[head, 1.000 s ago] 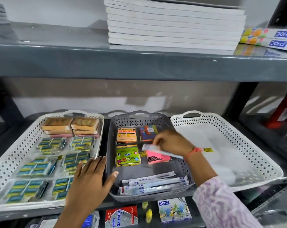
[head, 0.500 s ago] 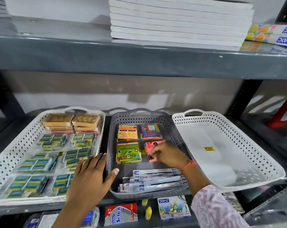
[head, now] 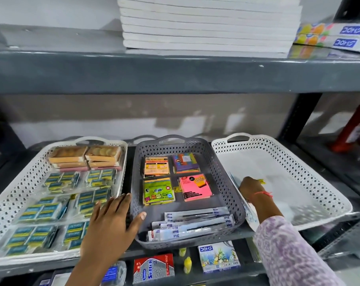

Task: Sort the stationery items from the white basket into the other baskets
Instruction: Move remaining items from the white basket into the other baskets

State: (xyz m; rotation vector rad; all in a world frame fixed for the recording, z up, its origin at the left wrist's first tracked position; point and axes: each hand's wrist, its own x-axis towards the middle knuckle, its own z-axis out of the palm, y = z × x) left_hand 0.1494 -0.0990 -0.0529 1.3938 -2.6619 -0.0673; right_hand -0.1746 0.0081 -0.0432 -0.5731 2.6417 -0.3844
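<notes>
Grey metal shelving (head: 175,73) carries three baskets side by side. Nearest, the left hand (head: 113,221) is laid flat and released on the gap between the left white basket (head: 8,205) and the grey basket (head: 234,207), probably to steady them. Pen packets (head: 193,223) are stacked at the grey basket's front, sticky-note pads (head: 195,187) behind them, so like is kept with like. Further right, the right hand (head: 250,188) is reached into the right white basket (head: 319,190), beside a small yellow item (head: 262,181); whether its grip is closed on anything cannot be told.
</notes>
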